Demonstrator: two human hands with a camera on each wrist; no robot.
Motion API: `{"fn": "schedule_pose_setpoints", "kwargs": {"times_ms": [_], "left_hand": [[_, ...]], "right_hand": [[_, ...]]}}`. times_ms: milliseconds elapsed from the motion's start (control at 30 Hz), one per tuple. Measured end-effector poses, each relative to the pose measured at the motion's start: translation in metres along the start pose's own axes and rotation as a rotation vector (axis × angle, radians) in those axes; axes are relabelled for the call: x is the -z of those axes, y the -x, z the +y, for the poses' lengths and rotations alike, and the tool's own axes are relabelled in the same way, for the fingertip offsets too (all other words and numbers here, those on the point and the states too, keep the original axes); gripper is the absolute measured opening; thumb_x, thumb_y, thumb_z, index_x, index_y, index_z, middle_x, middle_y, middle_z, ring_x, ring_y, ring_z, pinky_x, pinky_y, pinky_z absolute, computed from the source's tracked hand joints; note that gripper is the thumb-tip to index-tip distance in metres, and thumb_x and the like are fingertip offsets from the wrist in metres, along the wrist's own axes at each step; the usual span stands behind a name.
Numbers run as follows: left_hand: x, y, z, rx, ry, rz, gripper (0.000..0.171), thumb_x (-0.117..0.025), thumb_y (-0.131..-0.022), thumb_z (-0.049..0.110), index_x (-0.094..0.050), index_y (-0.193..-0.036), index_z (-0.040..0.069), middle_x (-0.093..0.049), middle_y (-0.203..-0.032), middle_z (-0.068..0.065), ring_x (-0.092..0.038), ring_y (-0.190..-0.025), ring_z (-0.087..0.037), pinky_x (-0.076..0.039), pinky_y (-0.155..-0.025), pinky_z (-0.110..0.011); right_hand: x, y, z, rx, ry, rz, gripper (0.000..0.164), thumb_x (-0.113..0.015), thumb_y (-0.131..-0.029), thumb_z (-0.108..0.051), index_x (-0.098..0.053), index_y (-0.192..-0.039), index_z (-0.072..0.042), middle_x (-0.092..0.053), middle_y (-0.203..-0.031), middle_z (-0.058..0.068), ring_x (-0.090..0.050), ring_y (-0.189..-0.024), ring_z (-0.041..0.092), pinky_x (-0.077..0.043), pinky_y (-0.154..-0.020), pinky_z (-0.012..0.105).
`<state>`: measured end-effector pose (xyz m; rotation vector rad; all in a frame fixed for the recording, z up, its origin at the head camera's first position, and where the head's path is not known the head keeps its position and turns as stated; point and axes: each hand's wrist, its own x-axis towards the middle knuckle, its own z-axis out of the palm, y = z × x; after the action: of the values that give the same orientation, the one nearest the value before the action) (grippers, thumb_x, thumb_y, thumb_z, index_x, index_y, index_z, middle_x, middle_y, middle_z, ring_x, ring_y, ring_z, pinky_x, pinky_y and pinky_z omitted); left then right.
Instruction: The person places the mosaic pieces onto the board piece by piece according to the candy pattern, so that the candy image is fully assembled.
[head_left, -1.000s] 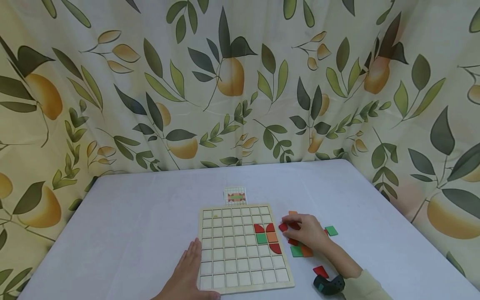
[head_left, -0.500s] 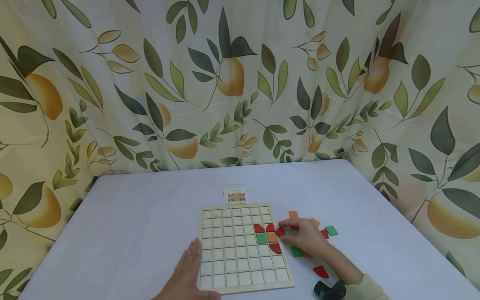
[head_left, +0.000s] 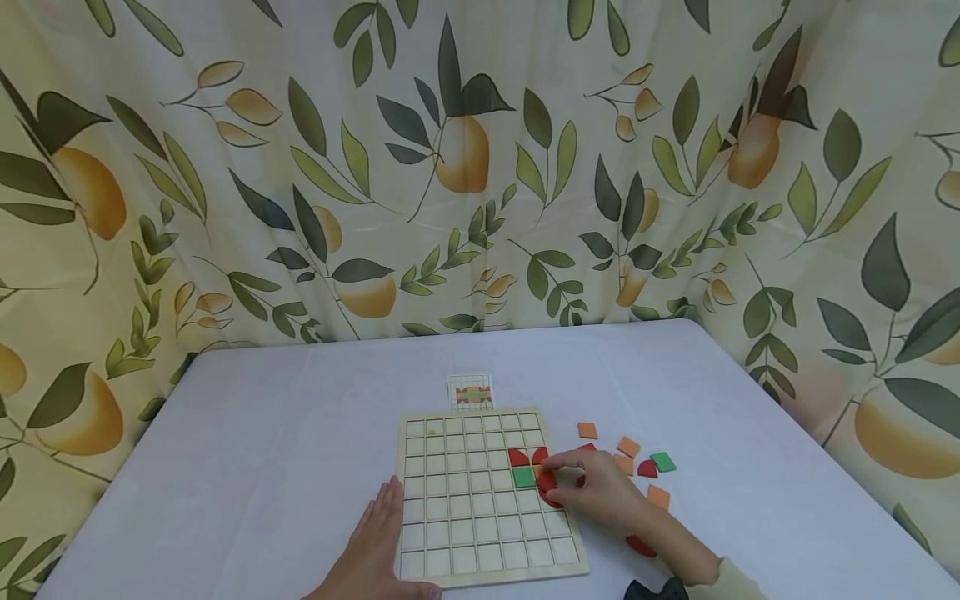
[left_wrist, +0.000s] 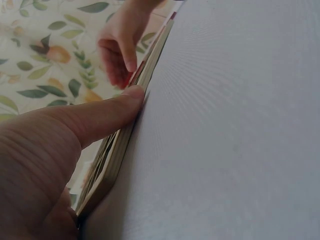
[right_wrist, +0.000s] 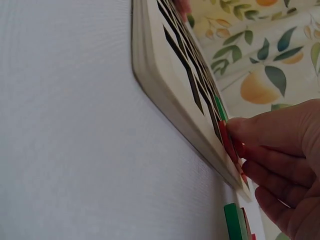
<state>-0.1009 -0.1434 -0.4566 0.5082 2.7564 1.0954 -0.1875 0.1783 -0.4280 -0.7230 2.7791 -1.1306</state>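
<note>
A wooden grid board (head_left: 459, 508) lies on the white table. My left hand (head_left: 367, 546) rests along its left side with straight fingers, the thumb at the near left corner. My right hand (head_left: 603, 492) pinches a red tile (head_left: 550, 480) between thumb and fingertips, low over the board's right column. Around it sit a green square tile (head_left: 523, 477) and red quarter-circle tiles (head_left: 517, 457) in the cells. An orange square tile there is mostly covered by the fingers. In the right wrist view, the thumb is right at the red pieces near the board's edge.
A small pattern card (head_left: 472, 392) lies just behind the board. Loose orange tiles (head_left: 628, 447), a green tile (head_left: 663, 462) and red tiles (head_left: 641, 547) are scattered right of it, some under the right arm. A patterned curtain (head_left: 480, 183) closes off the table's far side.
My right hand has picked a red tile from the loose pieces and carried it left over the board's right column. My left hand has stayed put.
</note>
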Motion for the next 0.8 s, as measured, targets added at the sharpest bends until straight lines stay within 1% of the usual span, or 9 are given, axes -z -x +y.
{"fn": "schedule_pose_setpoints", "kwargs": {"times_ms": [100,167,233,300,333,367,400,467,800], "left_hand": [[0.0,0.0,0.0,0.006,0.009,-0.001,0.126,-0.071,-0.065,0.06,-0.002,-0.141,-0.013,0.0,-0.147,-0.028,0.001,-0.135,-0.04,0.019,-0.091,-0.007],[0.0,0.001,0.0,0.008,0.009,-0.001,0.127,-0.071,-0.065,0.061,-0.002,-0.141,-0.013,0.0,-0.147,-0.028,0.001,-0.135,-0.039,0.016,-0.098,-0.014],[0.001,0.001,0.001,0.008,0.003,0.001,0.127,-0.072,-0.065,0.061,-0.002,-0.141,-0.013,0.0,-0.148,-0.028,0.001,-0.135,-0.039,0.012,-0.105,-0.026],[0.001,0.002,0.001,0.005,0.002,0.003,0.127,-0.072,-0.064,0.061,-0.003,-0.141,-0.013,0.0,-0.148,-0.028,0.001,-0.135,-0.039,0.011,-0.105,-0.027],[0.001,0.001,0.001,0.002,-0.003,0.005,0.127,-0.072,-0.064,0.061,-0.003,-0.141,-0.013,0.0,-0.147,-0.029,0.001,-0.135,-0.04,0.011,-0.105,-0.027],[0.001,0.001,0.001,0.002,-0.001,0.007,0.127,-0.071,-0.064,0.062,-0.003,-0.141,-0.013,-0.001,-0.147,-0.028,0.001,-0.135,-0.039,0.014,-0.102,-0.02],[0.0,0.001,0.001,-0.001,-0.007,0.008,0.127,-0.071,-0.064,0.062,-0.003,-0.14,-0.013,-0.001,-0.147,-0.029,0.0,-0.135,-0.04,0.014,-0.101,-0.018],[0.0,0.001,0.001,-0.003,-0.008,0.009,0.127,-0.071,-0.064,0.063,-0.004,-0.14,-0.013,-0.001,-0.147,-0.029,0.0,-0.135,-0.04,0.018,-0.093,-0.008],[-0.001,0.001,0.0,-0.01,-0.025,0.016,0.127,-0.071,-0.063,0.063,-0.004,-0.14,-0.014,-0.002,-0.147,-0.029,-0.001,-0.135,-0.039,0.018,-0.092,-0.007]], "right_hand": [[-0.002,0.0,0.0,0.027,0.002,-0.006,0.029,-0.078,-0.074,-0.021,-0.07,-0.102,-0.015,-0.066,-0.095,-0.009,-0.057,-0.093,0.016,-0.049,-0.066,0.025],[-0.003,0.001,-0.001,0.039,0.002,-0.01,0.03,-0.078,-0.074,-0.023,-0.07,-0.102,-0.014,-0.066,-0.095,-0.01,-0.058,-0.093,0.015,-0.05,-0.068,0.027],[-0.004,0.001,-0.003,0.048,0.004,-0.016,0.031,-0.077,-0.074,-0.023,-0.07,-0.102,-0.013,-0.066,-0.094,-0.01,-0.058,-0.093,0.014,-0.05,-0.072,0.03],[-0.005,0.002,-0.005,0.058,0.011,-0.022,0.032,-0.077,-0.075,-0.023,-0.07,-0.103,-0.011,-0.066,-0.095,-0.01,-0.058,-0.093,0.013,-0.05,-0.075,0.031],[-0.005,0.002,-0.006,0.061,0.012,-0.024,0.033,-0.077,-0.075,-0.023,-0.07,-0.104,-0.011,-0.066,-0.095,-0.01,-0.058,-0.093,0.012,-0.05,-0.077,0.032],[-0.006,0.003,-0.006,0.06,0.015,-0.026,0.033,-0.077,-0.074,-0.022,-0.069,-0.105,-0.01,-0.066,-0.096,-0.01,-0.058,-0.094,0.012,-0.049,-0.078,0.032],[-0.007,0.003,-0.007,0.061,0.017,-0.026,0.034,-0.077,-0.074,-0.022,-0.069,-0.105,-0.01,-0.066,-0.097,-0.009,-0.058,-0.094,0.012,-0.049,-0.079,0.032],[-0.008,0.004,-0.008,0.059,0.02,-0.029,0.035,-0.077,-0.074,-0.021,-0.069,-0.107,-0.009,-0.066,-0.099,-0.009,-0.058,-0.095,0.011,-0.049,-0.081,0.033],[-0.012,0.004,-0.015,0.082,0.086,-0.031,0.032,-0.077,-0.075,-0.021,-0.07,-0.104,-0.009,-0.064,-0.096,-0.01,-0.055,-0.087,0.009,-0.048,-0.078,0.031]]}}
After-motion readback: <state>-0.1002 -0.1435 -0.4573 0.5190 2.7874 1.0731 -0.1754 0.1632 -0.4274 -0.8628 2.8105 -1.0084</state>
